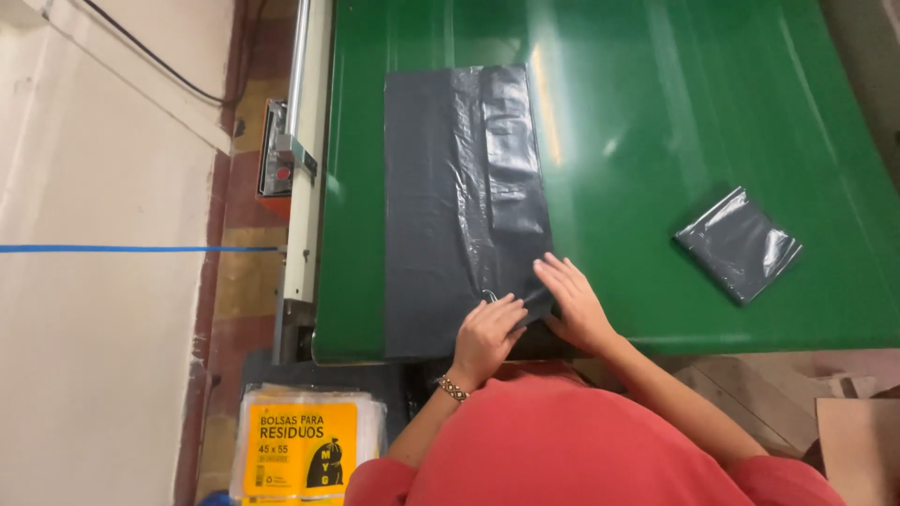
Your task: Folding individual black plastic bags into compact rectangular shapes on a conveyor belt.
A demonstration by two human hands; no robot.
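A long dark grey plastic bag (450, 197) lies flat on the green table (675, 112), folded lengthwise, running from the near edge away from me. My left hand (486, 333) presses on the bag's near end with the fingers bent over the plastic. My right hand (572, 300) lies beside it on the bag's near right corner, fingers spread flat, pinching the edge. Both hands touch the same bag and almost touch each other. A beaded bracelet sits on my left wrist.
A small folded square of grey plastic bag (739, 244) lies on the table at the right. A metal rail with a grey box (291, 169) runs along the table's left edge. A yellow-labelled pack of bags (305, 448) lies on the floor below. Cardboard (858, 440) sits at lower right.
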